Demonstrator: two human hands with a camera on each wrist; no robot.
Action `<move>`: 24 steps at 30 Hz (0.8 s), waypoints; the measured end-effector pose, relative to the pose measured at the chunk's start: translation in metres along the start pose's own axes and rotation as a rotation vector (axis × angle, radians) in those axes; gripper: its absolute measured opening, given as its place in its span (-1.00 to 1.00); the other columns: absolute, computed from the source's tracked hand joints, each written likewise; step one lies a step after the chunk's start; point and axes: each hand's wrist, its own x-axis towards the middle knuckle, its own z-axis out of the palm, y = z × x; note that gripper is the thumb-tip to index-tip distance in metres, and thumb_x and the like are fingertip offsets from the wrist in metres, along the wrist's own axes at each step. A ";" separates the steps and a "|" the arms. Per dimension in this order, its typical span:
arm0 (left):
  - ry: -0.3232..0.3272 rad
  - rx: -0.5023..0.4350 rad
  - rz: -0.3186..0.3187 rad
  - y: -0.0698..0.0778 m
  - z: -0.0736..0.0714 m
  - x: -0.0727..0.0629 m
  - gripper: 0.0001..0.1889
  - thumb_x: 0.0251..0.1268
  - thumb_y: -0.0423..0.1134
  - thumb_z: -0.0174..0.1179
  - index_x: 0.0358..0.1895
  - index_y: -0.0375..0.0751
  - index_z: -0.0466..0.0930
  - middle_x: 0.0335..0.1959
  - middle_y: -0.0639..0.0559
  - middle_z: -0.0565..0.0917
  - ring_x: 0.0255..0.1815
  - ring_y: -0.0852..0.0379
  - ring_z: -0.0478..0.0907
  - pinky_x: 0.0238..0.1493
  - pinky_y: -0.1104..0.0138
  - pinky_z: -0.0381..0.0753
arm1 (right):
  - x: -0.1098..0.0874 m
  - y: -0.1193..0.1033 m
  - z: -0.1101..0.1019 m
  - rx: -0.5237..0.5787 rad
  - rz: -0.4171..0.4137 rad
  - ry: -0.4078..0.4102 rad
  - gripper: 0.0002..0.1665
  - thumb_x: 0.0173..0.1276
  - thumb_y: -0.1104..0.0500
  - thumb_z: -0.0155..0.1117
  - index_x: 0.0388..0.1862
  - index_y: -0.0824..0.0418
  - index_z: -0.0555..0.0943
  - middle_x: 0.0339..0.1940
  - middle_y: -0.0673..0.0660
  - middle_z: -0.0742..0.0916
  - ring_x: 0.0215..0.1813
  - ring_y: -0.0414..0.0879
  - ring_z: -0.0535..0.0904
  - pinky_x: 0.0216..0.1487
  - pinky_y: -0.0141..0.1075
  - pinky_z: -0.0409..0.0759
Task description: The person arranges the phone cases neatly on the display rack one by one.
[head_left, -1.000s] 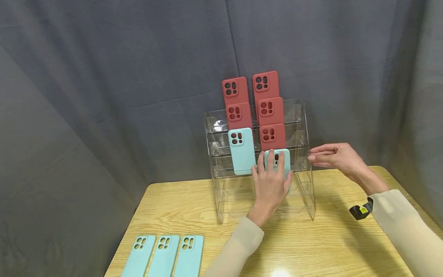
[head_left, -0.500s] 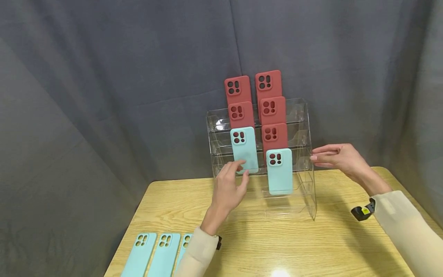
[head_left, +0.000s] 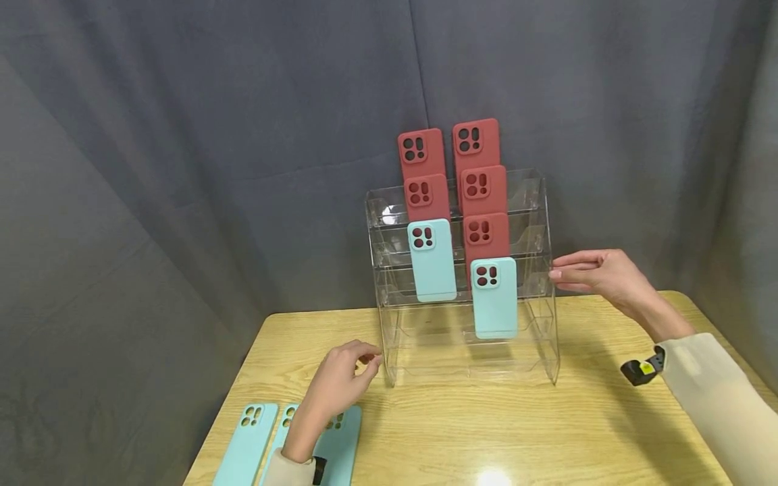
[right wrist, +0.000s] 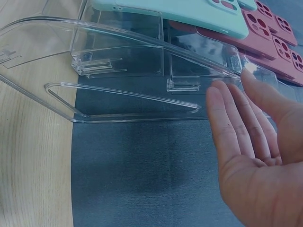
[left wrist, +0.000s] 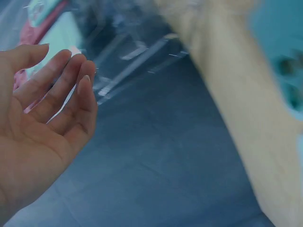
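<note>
three light blue phone cases point(head_left: 245, 445) lie side by side on the wood table point(head_left: 437, 432), and the left wrist point(head_left: 299, 435) hides part of two of them. the left hand point(head_left: 342, 374) is near their top ends with nothing in it. its fingers are softly bent, and the thumb is apart from them. the clear stand point(head_left: 395, 280) is past that hand. it holds a high blue case point(head_left: 433, 266) and a low blue case point(head_left: 495, 307), with red cases point(head_left: 496, 237) above. the right hand point(head_left: 602, 273) is at the stand's side, fingers straight, tips at the edge. i cannot tell how hard they press. the hands are well apart. a gray cloth point(head_left: 273, 135) hangs behind.

i think the step is putting blue cases on the stand, between one case and another. the next move seems to call for the left hand to pinch a case by its edges.
</note>
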 end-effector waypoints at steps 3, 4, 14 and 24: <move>-0.043 0.039 -0.034 -0.014 0.005 -0.013 -0.78 0.56 -0.16 0.25 0.08 -0.11 0.78 0.00 -0.01 0.79 0.03 -0.03 0.74 -0.05 0.14 0.81 | 0.001 0.000 -0.001 -0.003 0.004 -0.003 -0.22 0.43 -0.02 0.49 0.43 0.43 0.50 -0.13 -0.27 0.86 -0.03 -0.28 0.84 0.03 -0.49 0.79; -0.056 0.052 -0.043 -0.019 0.006 -0.018 -0.77 0.55 -0.15 0.26 0.09 -0.11 0.77 0.03 -0.04 0.78 0.08 -0.08 0.73 -0.01 0.08 0.82 | 0.001 -0.001 -0.001 -0.002 0.005 -0.005 -0.21 0.42 -0.02 0.49 0.43 0.43 0.50 -0.12 -0.27 0.86 -0.02 -0.28 0.84 0.04 -0.49 0.79; -0.185 0.071 -0.135 -0.051 0.026 -0.063 -0.57 0.50 -0.12 0.31 0.35 -0.13 0.62 0.28 -0.19 0.69 0.30 -0.25 0.63 0.14 -0.13 0.78 | 0.001 -0.002 -0.001 0.005 -0.013 0.000 -0.26 0.43 0.00 0.49 0.41 0.43 0.53 -0.11 -0.25 0.86 -0.01 -0.25 0.84 0.04 -0.43 0.81; -0.307 0.137 -0.202 -0.062 0.031 -0.081 -0.42 0.40 0.02 0.39 0.36 -0.21 0.59 0.30 -0.31 0.62 0.30 -0.34 0.59 0.19 -0.23 0.71 | 0.002 0.000 -0.001 -0.026 -0.001 -0.001 -0.21 0.44 -0.03 0.48 0.44 0.42 0.49 -0.13 -0.30 0.85 -0.02 -0.29 0.83 0.03 -0.49 0.79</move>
